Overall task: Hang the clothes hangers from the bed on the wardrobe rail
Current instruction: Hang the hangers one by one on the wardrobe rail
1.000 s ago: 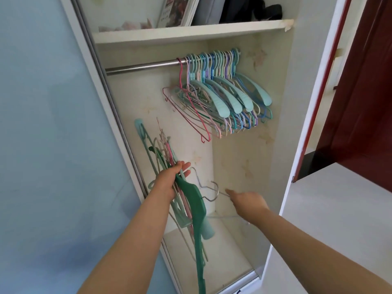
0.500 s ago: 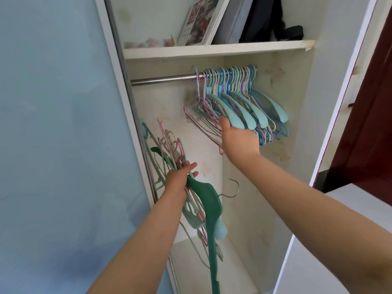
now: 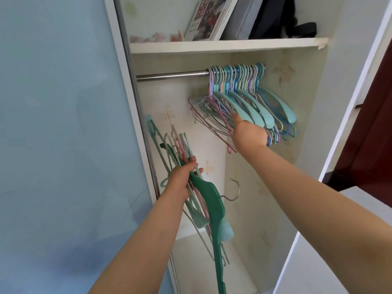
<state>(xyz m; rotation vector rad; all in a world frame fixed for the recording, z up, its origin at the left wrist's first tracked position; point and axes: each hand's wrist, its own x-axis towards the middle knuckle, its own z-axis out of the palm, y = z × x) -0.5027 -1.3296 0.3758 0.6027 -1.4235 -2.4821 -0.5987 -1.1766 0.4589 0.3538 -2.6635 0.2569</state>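
The left hand [image 3: 180, 181] is closed around a bundle of hangers [image 3: 203, 200], gripped low inside the open wardrobe; a dark green hanger [image 3: 214, 211] lies on top of the bundle, its metal hook [image 3: 234, 193] sticking out to the right. The right hand [image 3: 249, 133] reaches up to the row of hung hangers [image 3: 252, 102] on the wardrobe rail [image 3: 171, 74], its fingers hidden among their lower bars, so I cannot tell whether it grips anything. The hung hangers crowd the right end of the rail, mostly pale blue and turquoise with some pink wire ones at the left. Above, a shelf [image 3: 222, 46] carries a leaning book [image 3: 209, 18] and dark bags [image 3: 275, 15]
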